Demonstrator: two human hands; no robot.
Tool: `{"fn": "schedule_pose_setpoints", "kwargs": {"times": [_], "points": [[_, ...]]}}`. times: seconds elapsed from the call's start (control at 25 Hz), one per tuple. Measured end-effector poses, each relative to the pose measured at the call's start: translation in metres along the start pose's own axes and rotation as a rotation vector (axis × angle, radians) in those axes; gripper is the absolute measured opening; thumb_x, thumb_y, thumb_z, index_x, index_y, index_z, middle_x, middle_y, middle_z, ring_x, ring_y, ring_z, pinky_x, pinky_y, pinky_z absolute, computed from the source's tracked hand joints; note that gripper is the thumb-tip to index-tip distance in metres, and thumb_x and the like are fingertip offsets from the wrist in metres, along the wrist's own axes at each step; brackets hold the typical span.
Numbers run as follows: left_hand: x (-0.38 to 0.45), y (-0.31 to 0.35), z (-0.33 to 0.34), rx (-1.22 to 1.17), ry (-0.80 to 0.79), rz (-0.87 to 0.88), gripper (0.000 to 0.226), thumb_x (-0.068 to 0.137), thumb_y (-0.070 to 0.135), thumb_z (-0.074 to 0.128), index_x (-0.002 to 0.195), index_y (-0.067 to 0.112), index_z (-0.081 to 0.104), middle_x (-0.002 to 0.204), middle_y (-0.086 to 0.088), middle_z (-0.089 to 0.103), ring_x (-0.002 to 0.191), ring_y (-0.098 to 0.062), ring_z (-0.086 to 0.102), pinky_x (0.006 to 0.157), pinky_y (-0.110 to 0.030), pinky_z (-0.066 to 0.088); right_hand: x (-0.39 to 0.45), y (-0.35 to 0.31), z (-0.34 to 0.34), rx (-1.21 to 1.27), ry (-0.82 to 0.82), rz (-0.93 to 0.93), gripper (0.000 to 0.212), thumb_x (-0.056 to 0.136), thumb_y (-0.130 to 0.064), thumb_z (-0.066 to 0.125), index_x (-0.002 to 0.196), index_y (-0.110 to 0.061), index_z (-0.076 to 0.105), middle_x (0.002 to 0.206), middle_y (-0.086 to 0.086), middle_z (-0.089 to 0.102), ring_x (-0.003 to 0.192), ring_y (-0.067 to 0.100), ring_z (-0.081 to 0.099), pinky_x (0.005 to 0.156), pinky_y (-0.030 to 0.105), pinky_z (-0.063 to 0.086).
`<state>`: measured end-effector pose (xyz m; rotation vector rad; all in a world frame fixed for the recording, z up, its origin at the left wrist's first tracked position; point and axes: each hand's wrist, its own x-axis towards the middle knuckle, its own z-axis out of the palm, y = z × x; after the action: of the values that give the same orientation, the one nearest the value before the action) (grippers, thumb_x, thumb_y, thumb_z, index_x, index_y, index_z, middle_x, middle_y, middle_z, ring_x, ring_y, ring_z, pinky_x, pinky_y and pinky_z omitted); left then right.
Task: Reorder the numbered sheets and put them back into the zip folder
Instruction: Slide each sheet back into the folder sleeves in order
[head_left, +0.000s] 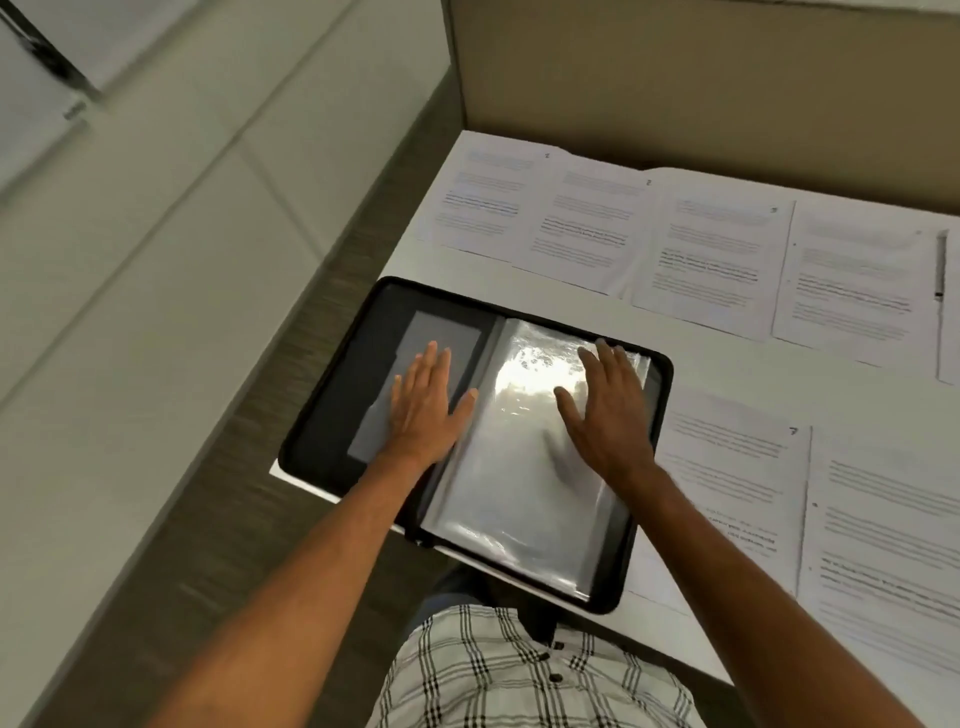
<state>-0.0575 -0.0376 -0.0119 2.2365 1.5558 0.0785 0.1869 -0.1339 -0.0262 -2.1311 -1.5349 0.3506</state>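
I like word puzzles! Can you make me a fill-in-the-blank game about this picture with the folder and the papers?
1. The black zip folder lies ____ on the table.
2. The left hand rests flat on the folder's ____ pocket.
3. The right hand lies on the shiny clear ____.
4. The sheet just right of the folder shows the number ____.

Missing words: open; grey; sleeves; 7

Your zip folder (332, 415) lies open on the bench's (727, 374) near left corner, sheets spread behind and to its right.

Your left hand (423, 410) rests flat on the folder's left half, your right hand (605, 410) on the sleeves (519, 493) in its right half. Behind the folder, four sheets (587, 228) lie side by side in a row; two more sheets (883, 545) lie right of the folder, and a pen (940, 265) lies at the far right.
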Motion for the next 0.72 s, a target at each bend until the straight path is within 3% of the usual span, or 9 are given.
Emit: {"fn": "schedule_pose_setpoints", "kwargs": {"times": [0.44,0.72], "points": [[0.201,-0.073,-0.060,-0.051,0.093,0.044,0.073,0.102,0.054,0.046,0.160,0.015,0.024,0.169,-0.009,0.018,0.155,-0.027,0.018,0.125,-0.051,0.022,0.170,-0.057,0.078,-0.029,-0.011,0.129,0.063,0.106,-0.045,0.051,0.159,-0.013,0.039,0.170,0.012,0.030,0.160,0.033,0.019,0.129,0.045,0.017],[0.309,-0.096,-0.072,-0.153,0.033,-0.035,0.075,0.101,0.055,0.046,0.161,0.019,0.018,0.170,-0.006,0.011,0.156,-0.026,0.015,0.123,-0.051,0.024,0.254,-0.079,0.120,-0.136,-0.069,0.125,0.067,0.108,-0.052,0.042,0.162,-0.014,0.034,0.172,0.012,0.023,0.161,0.032,0.014,0.130,0.044,0.012]]}}
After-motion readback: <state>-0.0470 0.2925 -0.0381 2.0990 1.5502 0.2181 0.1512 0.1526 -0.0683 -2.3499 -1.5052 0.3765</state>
